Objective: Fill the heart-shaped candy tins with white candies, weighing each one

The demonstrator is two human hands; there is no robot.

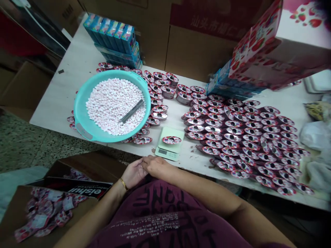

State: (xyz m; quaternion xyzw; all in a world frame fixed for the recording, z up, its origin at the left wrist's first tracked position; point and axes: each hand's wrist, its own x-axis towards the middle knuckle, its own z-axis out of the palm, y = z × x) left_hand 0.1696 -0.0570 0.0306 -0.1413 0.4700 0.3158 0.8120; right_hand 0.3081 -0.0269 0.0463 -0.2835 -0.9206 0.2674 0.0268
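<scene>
My left hand (134,172) and my right hand (156,167) meet in front of my belly at the table's near edge. Their fingers are closed and pressed against each other, and no object shows in them. Just beyond them sits a pale green digital scale (176,150). One oval, strawberry-printed packet (171,140) with a dark hole in its top stands on the scale. Left of it is a turquoise basin (86,129) full of small white and pinkish candies (113,100). A grey metal scoop or strip (131,111) lies on the candies.
Rows of similar packets (231,137) cover the table's right side; more surround the basin. Blue boxes (111,38) are stacked behind. A strawberry-printed carton (258,51) stands at the back right. Below left, an open cardboard box (15,206) holds loose packets (49,210).
</scene>
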